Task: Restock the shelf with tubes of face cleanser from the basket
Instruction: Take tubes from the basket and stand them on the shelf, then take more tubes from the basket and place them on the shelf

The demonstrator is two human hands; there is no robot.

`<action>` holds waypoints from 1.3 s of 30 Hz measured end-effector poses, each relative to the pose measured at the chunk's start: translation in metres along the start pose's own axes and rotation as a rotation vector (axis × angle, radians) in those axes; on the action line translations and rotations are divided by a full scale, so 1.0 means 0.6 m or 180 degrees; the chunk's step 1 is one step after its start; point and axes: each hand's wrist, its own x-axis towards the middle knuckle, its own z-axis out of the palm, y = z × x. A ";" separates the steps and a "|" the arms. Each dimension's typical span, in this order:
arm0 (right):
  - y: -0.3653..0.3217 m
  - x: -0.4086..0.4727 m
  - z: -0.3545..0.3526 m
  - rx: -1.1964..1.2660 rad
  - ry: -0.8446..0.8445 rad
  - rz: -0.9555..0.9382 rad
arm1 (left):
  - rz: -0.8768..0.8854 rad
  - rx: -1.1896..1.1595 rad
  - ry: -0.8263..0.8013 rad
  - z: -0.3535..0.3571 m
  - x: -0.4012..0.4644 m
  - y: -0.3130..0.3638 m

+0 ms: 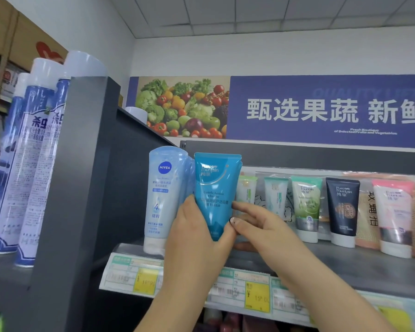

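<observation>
Frame centre: left hand [197, 238] grips blue tube [215, 192] upright over shelf [345, 262]; right hand [256, 226] pinches its edge, beside pale tube [164, 195].

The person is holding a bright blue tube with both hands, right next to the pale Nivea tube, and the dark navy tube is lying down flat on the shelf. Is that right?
Almost. The head view shows the dark navy tube standing upright on its cap on the shelf, not lying flat. The rest holds: the left hand and right hand both hold the bright blue tube beside the pale Nivea tube.
</observation>
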 end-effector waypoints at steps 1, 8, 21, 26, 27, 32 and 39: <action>0.000 -0.002 0.000 -0.0037 0.0044 -0.0023 | -0.0004 0.0015 -0.0010 -0.001 -0.002 0.001; -0.011 -0.011 0.010 -0.0748 0.0534 -0.0578 | 0.0330 0.0170 0.0003 -0.005 -0.013 0.007; 0.042 -0.151 0.011 -0.2886 0.0646 -0.1691 | 0.1370 0.0485 -0.0516 -0.025 -0.179 0.026; 0.116 -0.250 0.001 -0.3094 0.0759 -0.1507 | 0.1258 0.0300 -0.0872 -0.022 -0.284 0.023; 0.131 -0.272 -0.001 -0.3109 0.0758 -0.1442 | 0.1198 0.0240 -0.0966 -0.022 -0.307 0.022; 0.211 -0.383 -0.007 -0.3101 0.0472 -0.0972 | 0.1065 0.0098 -0.1648 -0.013 -0.427 0.012; 0.342 -0.546 -0.007 -0.2965 0.0019 -0.0074 | 0.0760 0.0149 -0.2487 0.007 -0.612 -0.019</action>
